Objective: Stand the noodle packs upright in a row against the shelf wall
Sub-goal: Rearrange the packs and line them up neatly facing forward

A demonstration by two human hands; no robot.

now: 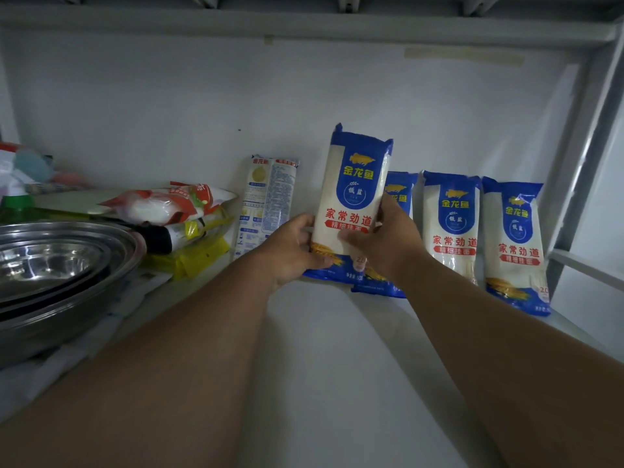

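Note:
I hold a blue-and-white noodle pack [354, 184] upright in the middle of the shelf, in front of the back wall [304, 106]. My left hand [293, 248] grips its lower left edge and my right hand [388, 241] grips its lower right edge. Three like packs lean upright against the wall to the right: one [400, 194] partly hidden behind my right hand, one [450, 224], and the rightmost [515, 244]. To the left another pack [266, 201] stands against the wall with its printed back facing me.
Stacked steel bowls [57, 265] sit at the left front. Behind them lie a red-and-white bag [162, 204] and yellow packets [199, 255]. A metal shelf post [587, 163] bounds the right side. The white shelf floor [320, 349] stretches toward me.

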